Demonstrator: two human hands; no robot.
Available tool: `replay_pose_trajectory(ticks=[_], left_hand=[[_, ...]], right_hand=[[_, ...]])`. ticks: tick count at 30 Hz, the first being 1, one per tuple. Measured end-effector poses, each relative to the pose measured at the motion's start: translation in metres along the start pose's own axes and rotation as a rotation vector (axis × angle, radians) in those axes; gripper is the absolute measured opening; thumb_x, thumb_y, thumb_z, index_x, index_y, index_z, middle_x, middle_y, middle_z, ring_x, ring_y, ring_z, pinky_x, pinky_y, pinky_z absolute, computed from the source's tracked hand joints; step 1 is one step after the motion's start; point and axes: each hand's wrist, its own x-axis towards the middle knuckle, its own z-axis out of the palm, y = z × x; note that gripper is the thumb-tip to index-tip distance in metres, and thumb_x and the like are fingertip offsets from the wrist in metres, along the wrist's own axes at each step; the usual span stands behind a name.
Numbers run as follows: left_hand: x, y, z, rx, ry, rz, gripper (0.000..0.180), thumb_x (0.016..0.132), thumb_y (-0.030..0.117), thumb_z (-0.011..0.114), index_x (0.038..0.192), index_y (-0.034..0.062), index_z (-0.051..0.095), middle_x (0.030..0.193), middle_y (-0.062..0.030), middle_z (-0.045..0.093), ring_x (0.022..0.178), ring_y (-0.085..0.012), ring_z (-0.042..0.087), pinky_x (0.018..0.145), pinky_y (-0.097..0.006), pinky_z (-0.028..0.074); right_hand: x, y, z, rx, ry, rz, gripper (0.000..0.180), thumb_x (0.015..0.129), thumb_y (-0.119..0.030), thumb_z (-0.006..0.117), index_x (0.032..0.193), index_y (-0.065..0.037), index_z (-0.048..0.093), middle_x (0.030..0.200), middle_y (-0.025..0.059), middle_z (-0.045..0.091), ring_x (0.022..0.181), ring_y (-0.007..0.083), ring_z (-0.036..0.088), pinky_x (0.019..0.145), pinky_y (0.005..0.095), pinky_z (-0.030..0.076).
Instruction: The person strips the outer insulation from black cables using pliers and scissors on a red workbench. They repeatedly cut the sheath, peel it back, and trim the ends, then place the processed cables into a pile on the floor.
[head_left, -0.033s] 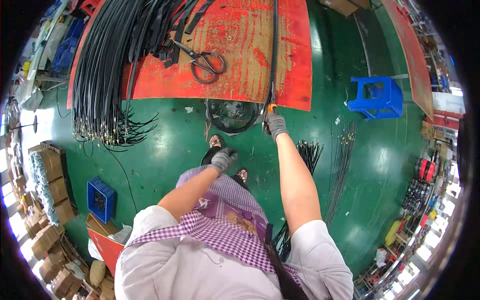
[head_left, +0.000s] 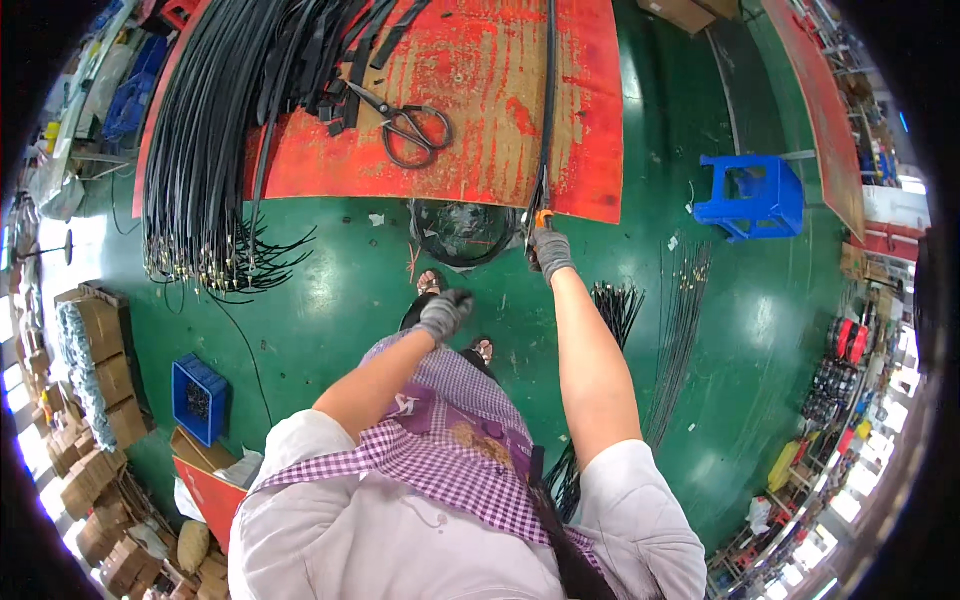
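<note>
My right hand (head_left: 549, 252), in a grey glove, reaches to the front edge of the red worn table (head_left: 480, 150). It is closed around a tool with an orange part (head_left: 543, 218), whose kind I cannot make out. Right beside the tool, the end of a long black cable bundle (head_left: 550, 110) hangs over the edge. My left hand (head_left: 447, 315), also gloved, is closed in the air before my checked apron. Whatever it may hold is hidden. Black-handled scissors (head_left: 415, 135) lie partly spread on the table, away from both hands.
Many black cables (head_left: 205, 150) drape over the table's left edge, beside short black sleeve pieces (head_left: 345, 105). A black coil (head_left: 465, 245) lies beneath the front edge. On the green floor are a blue stool (head_left: 750, 198), a blue crate (head_left: 200, 400) and more cables (head_left: 680, 340).
My left hand has shifted very slightly toward the table. The right hand stays at the table edge with the tool.
</note>
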Motion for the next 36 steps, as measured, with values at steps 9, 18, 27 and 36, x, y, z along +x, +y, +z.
replay_pose_trajectory(ticks=[9, 18, 27, 36], left_hand=[[0.024, -0.004, -0.039, -0.002, 0.048, 0.099, 0.023, 0.075, 0.021, 0.051, 0.094, 0.0065, 0.053, 0.085, -0.0086, 0.057, 0.076, -0.0173, 0.052, 0.070, -0.027, 0.040], [0.055, 0.150, -0.091, -0.162, 0.135, 0.307, 0.026, 0.078, 0.024, 0.046, 0.096, 0.0063, 0.051, 0.085, -0.0122, 0.056, 0.074, -0.0186, 0.053, 0.068, -0.027, 0.041], [0.157, 0.181, -0.033, -0.321, -0.051, 0.193, 0.024, 0.082, 0.025, 0.039, 0.096, 0.0093, 0.051, 0.072, -0.0051, 0.053, 0.057, -0.0134, 0.047, 0.052, -0.028, 0.040], [0.161, 0.222, -0.078, -0.624, 0.096, -0.004, 0.033, 0.080, 0.036, 0.036, 0.090, 0.0079, 0.051, 0.072, -0.0084, 0.053, 0.065, -0.0194, 0.050, 0.060, -0.032, 0.041]], right_hand=[[0.021, 0.021, -0.006, -0.179, 0.015, 0.001, 0.022, 0.068, -0.026, 0.045, 0.059, -0.007, 0.049, 0.049, 0.0055, 0.047, 0.040, 0.0167, 0.045, 0.037, 0.0305, 0.035], [-0.020, -0.031, -0.005, 0.059, -0.028, 0.232, 0.014, 0.069, -0.021, 0.049, 0.068, -0.008, 0.047, 0.050, 0.0045, 0.045, 0.038, 0.0181, 0.043, 0.035, 0.0332, 0.035], [-0.031, -0.068, 0.001, 0.218, -0.076, 0.403, 0.005, 0.067, -0.010, 0.042, 0.072, -0.009, 0.045, 0.054, 0.0038, 0.047, 0.043, 0.0168, 0.046, 0.032, 0.0299, 0.032], [-0.044, -0.143, -0.009, 0.489, -0.481, 0.431, 0.011, 0.065, -0.016, 0.044, 0.074, -0.009, 0.045, 0.057, 0.0065, 0.046, 0.049, 0.0191, 0.046, 0.036, 0.0303, 0.033]])
